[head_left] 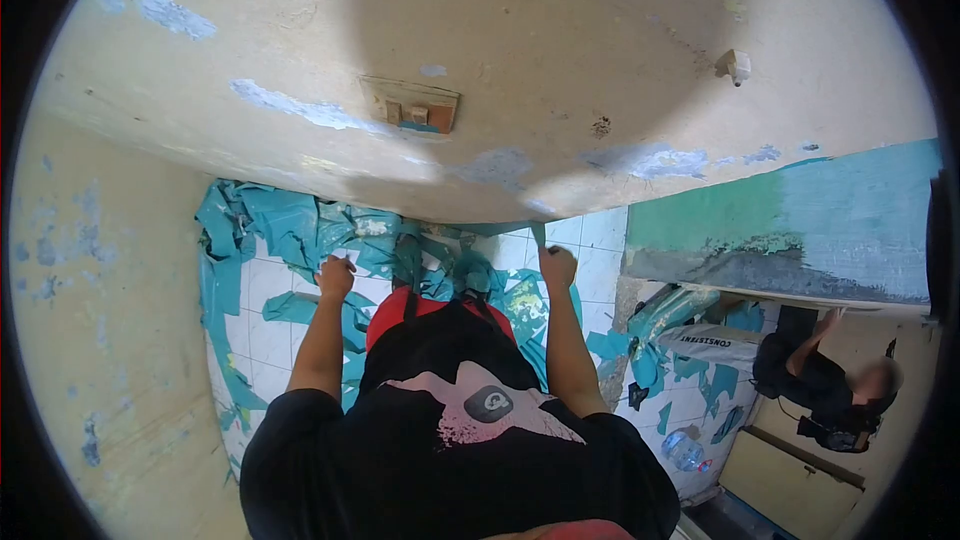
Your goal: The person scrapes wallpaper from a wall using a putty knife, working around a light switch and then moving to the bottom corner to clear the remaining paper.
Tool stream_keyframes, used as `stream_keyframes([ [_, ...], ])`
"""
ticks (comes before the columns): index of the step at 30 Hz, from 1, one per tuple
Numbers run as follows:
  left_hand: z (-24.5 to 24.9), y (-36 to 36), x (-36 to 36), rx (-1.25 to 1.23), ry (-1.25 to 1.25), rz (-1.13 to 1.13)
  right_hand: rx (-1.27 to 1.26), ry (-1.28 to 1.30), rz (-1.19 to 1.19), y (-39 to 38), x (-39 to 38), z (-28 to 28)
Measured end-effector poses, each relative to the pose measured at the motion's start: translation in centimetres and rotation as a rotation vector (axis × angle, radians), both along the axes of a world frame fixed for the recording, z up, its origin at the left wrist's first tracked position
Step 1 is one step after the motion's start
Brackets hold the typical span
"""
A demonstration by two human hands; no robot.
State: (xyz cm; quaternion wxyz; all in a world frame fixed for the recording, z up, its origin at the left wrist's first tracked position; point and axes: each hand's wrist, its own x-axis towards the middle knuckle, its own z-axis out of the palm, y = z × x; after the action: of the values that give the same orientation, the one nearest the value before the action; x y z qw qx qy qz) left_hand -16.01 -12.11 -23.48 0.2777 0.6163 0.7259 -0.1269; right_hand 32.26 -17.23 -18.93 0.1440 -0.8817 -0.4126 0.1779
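Note:
My right hand [558, 266] is closed on a strip of teal peeling paint film [539, 234], which reaches up to the lower part of the wall in front of me. My left hand [335, 277] is held out low on the left, its fingers curled. A small dark thing shows at its fingertips, too small to name. Below and around both hands, crumpled teal sheets of peeled film [284, 222] lie on the white tiled floor [266, 338], several of them bunched along the foot of the wall.
The beige wall [560, 60] carries a switch plate [412, 106] and bare patches. At right are a doorway, a white sack [712, 346], a plastic bottle [686, 451] and another person [830, 380] with a raised hand. A side wall [110, 320] stands at left.

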Motion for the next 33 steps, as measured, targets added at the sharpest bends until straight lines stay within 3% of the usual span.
stream_keyframes([
  [2,-0.1,-0.2,-0.1,-0.001,-0.002,-0.001,-0.155,-0.03,0.13,-4.0,0.6,-3.8],
  [6,-4.9,-1.9,-3.2,0.001,0.113,0.083,-0.791,0.151,0.18,-14.1,0.8,-10.3],
  [8,-4.9,-2.3,-3.8,-0.041,0.131,0.099,-1.111,0.156,0.226,-17.1,-0.7,-9.4],
  [10,-1.9,-2.6,-4.0,-0.3,0.153,-0.085,-1.041,0.246,0.335,-21.0,-0.2,-6.6],
  [12,1.0,-3.2,-3.4,-0.339,0.17,-0.077,-0.883,0.443,0.53,-25.0,-0.1,-3.6],
  [14,0.5,-3.6,-3.7,-0.215,0.18,0.236,-0.722,0.446,0.555,-27.1,-0.2,-2.7],
  [15,-0.3,-3.3,-4.1,-0.215,0.18,0.236,-0.572,0.445,0.581,-27.6,-0.1,-2.5],
  [16,-1.5,-3.1,-4.7,-0.256,0.174,0.289,-0.578,0.447,0.582,-29.8,0.9,-5.6],
  [17,-2.1,-3.1,-5.0,-0.298,0.167,0.341,-0.943,0.669,0.282,-32.4,2.5,-9.5],
  [18,-1.3,-3.1,-4.6,-0.302,0.169,0.337,-1.287,0.875,-0.053,-26.9,1.8,-14.7],
  [20,1.1,-2.5,-3.3,-0.366,0.201,0.142,-0.712,0.663,-0.034,-25.0,2.0,-11.9],
  [22,0.6,-1.8,-2.7,-0.319,0.218,0.111,-0.839,0.617,0.016,-21.4,2.5,-12.3],
  [24,0.0,-1.1,-2.1,-0.271,0.236,0.089,-0.601,0.799,-0.126,-18.5,1.8,-8.8],
  [26,-0.5,-0.3,-1.4,-0.142,0.155,0.062,-0.493,0.768,-0.014,-15.8,1.8,-9.6],
  [28,-0.4,0.4,-0.2,-0.102,0.157,0.049,-0.191,0.667,0.042,-11.8,1.5,-8.5],
  [30,-0.3,0.9,0.8,-0.081,0.061,0.043,0.088,0.762,-0.159,-7.0,0.1,-3.3],
  [33,0.1,0.7,3.5,-0.014,-0.059,-0.006,0.338,0.875,-0.126,-2.7,0.9,0.8],
])
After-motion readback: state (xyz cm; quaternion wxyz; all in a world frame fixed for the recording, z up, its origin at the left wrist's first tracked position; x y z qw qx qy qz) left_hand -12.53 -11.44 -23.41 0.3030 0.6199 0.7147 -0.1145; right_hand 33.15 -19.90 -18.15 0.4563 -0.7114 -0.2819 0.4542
